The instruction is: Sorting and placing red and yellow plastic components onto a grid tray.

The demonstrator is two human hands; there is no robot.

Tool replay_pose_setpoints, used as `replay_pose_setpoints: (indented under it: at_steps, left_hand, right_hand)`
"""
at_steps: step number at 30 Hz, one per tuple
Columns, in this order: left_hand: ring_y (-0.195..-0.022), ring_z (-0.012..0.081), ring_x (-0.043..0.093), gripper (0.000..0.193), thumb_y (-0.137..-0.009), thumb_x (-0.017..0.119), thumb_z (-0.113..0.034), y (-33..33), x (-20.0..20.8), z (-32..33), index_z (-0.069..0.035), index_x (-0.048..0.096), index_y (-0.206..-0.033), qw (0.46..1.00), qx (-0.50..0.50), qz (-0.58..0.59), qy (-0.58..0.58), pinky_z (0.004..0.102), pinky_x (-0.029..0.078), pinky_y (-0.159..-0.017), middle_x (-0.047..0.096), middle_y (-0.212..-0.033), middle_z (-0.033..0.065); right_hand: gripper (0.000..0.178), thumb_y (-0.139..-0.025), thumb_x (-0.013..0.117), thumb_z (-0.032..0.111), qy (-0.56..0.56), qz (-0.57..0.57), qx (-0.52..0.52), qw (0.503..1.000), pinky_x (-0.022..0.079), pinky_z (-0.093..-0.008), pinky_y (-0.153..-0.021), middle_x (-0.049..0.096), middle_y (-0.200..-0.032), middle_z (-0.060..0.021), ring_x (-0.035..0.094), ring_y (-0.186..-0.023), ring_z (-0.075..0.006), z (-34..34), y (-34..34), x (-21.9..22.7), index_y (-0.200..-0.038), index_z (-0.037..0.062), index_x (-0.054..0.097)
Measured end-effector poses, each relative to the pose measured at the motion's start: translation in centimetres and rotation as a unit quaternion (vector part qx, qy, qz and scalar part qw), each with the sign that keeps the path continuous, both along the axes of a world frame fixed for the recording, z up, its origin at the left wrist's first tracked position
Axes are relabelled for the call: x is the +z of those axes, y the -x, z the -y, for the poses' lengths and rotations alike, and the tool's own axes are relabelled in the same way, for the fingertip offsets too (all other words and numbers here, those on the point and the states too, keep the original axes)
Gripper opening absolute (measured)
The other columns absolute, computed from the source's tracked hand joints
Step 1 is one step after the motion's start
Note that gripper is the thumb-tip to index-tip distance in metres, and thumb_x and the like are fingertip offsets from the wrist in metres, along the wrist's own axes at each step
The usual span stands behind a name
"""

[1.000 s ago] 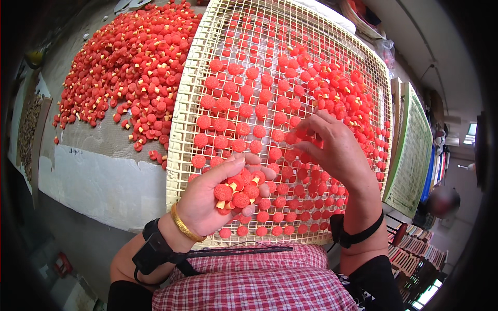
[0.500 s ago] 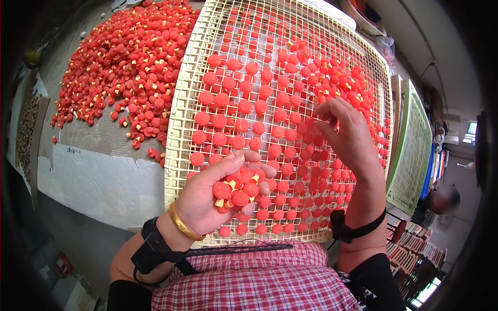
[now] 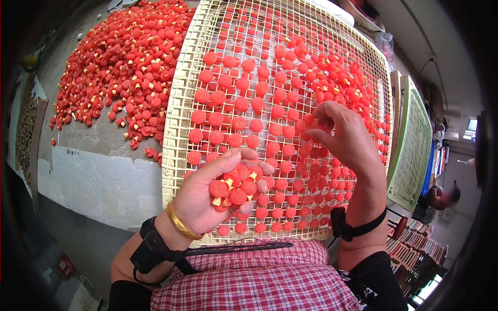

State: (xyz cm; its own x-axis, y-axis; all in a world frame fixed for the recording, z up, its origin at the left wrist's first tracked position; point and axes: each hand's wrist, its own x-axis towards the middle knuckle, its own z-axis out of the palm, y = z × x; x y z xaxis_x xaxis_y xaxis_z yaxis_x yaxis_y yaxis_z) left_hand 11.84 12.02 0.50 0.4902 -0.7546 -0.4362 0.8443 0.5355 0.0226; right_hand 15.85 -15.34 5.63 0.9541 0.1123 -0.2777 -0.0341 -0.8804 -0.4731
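Note:
My left hand (image 3: 202,189) is cupped palm up, its fingers curled round a small heap of mushroom-shaped pieces (image 3: 237,196) with bumpy red caps and short pale-yellow stems. Beneath both hands lies a large cream mesh rack (image 3: 176,132), its grid holding rows of the same red pieces (image 3: 215,118), caps upward. My right hand (image 3: 345,137) is over the right-middle part of the rack. Its thumb and forefinger are bent round a red piece (image 3: 309,121), partly hidden by the fingers. Just beyond that hand, a loose pile of red pieces (image 3: 340,83) rests on the mesh.
A big heap of red pieces (image 3: 124,67) covers the board at the left, beside a white foam slab (image 3: 98,184). At the right, a green mesh rack (image 3: 412,140) leans upright. Farther off are a person (image 3: 441,198) and stacked slatted racks (image 3: 415,249).
My right hand has shifted slightly left and down over the rack, its thumb and forefinger still bent. My left hand keeps its cupped hold, and the view has moved a little.

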Motion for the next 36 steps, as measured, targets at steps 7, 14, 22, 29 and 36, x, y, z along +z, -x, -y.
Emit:
replay_pose_setpoints:
  at_steps: [7, 14, 22, 29, 36]
  left_hand:
    - [-0.1, 0.0273, 0.065, 0.032, -0.105, 0.044, -0.029, 0.1, -0.8, -0.2, -0.005, 0.051, -0.124, 1.0, 0.006, -0.004, 0.03, 0.0352, 0.057, -0.065, 0.059, -0.124, 0.0196]
    - [-0.099, 0.0281, 0.061, 0.032, -0.105, 0.042, -0.029, 0.1, -0.3, 0.0, -0.006, 0.05, -0.126, 1.0, 0.008, -0.018, -0.003, 0.0321, 0.054, -0.06, 0.056, -0.122, 0.0212]
    - [-0.099, 0.0276, 0.061, 0.032, -0.104, 0.043, -0.029, 0.0, -0.3, 0.0, -0.006, 0.05, -0.126, 1.0, -0.003, -0.003, 0.003, 0.0321, 0.054, -0.061, 0.056, -0.123, 0.0208]
    - [-0.1, 0.0272, 0.061, 0.032, -0.104, 0.043, -0.029, 0.1, -0.3, 0.0, -0.007, 0.05, -0.126, 1.0, 0.009, -0.011, 0.02, 0.0318, 0.053, -0.062, 0.056, -0.122, 0.0201]
    - [-0.1, 0.0273, 0.061, 0.033, -0.104, 0.044, -0.029, 0.0, -0.3, 0.1, -0.007, 0.051, -0.127, 1.0, 0.007, -0.013, 0.019, 0.0326, 0.054, -0.062, 0.056, -0.123, 0.0201]
  right_hand:
    - [0.025, -0.076, 0.079, 0.011, 0.029, -0.016, 0.007, 0.999, 0.051, -0.0388, -0.07, 0.063, -0.082, -0.0118, 0.065, -0.078, -0.0282, -0.5, 0.2, 0.2, -0.088, 0.0004, 0.06]
    - [0.023, -0.077, 0.078, 0.009, 0.017, -0.026, 0.009, 0.999, 0.052, -0.039, -0.071, 0.064, -0.084, -0.0125, 0.066, -0.08, -0.0292, -0.3, 0.1, -0.1, -0.088, 0.0007, 0.06]
    - [0.022, -0.078, 0.077, 0.009, 0.003, -0.028, 0.008, 1.0, 0.052, -0.0391, -0.072, 0.065, -0.085, -0.0132, 0.066, -0.08, -0.029, -0.3, 0.2, 0.0, -0.088, -0.0004, 0.06]
    - [0.019, -0.08, 0.075, 0.007, -0.001, -0.008, 0.003, 1.0, 0.051, -0.0383, -0.07, 0.064, -0.083, -0.0126, 0.065, -0.077, -0.0271, 0.8, 0.1, -0.1, -0.088, -0.0011, 0.06]
    - [0.015, -0.084, 0.074, 0.005, -0.001, 0.027, -0.033, 0.999, 0.049, -0.032, -0.071, 0.064, -0.082, -0.0068, 0.061, -0.076, -0.018, 0.8, -0.1, 0.0, -0.092, 0.0002, 0.062]
